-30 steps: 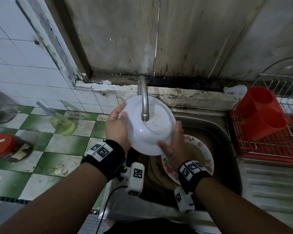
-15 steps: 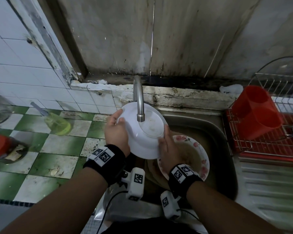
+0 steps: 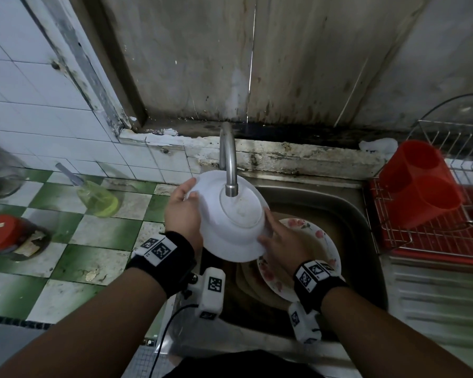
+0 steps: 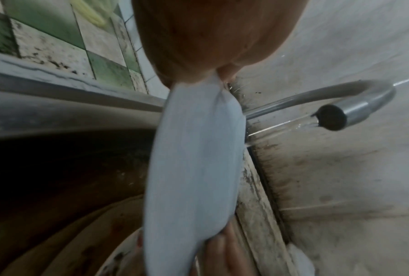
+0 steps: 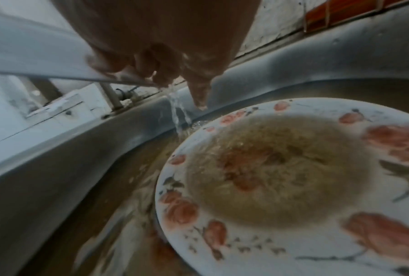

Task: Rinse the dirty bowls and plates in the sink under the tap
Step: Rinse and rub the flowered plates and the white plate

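Note:
I hold a white bowl (image 3: 231, 230) bottom-up and tilted under the curved steel tap (image 3: 228, 162). A thin stream runs from the spout (image 4: 354, 112) onto it. My left hand (image 3: 182, 211) grips its left rim, thumb on top. My right hand (image 3: 280, 242) holds the lower right rim, and water drips off its fingers (image 5: 151, 65). In the left wrist view the bowl (image 4: 194, 168) shows edge-on. Below, in the steel sink (image 3: 350, 205), lies a flowered plate (image 3: 321, 241) filled with murky brown water (image 5: 276, 168).
More dirty dishes lie under the flowered plate. A red cutlery holder (image 3: 418, 184) stands in the wire drying rack (image 3: 432, 241) to the right. On the green-and-white tiled counter (image 3: 101, 236) to the left sit a yellow soap bottle (image 3: 97, 199) and a red-lidded jar (image 3: 3, 236).
Both hands have kept hold of the white bowl under the tap. It has turned and tilted slightly in them, and the right hand sits a little lower on the rim.

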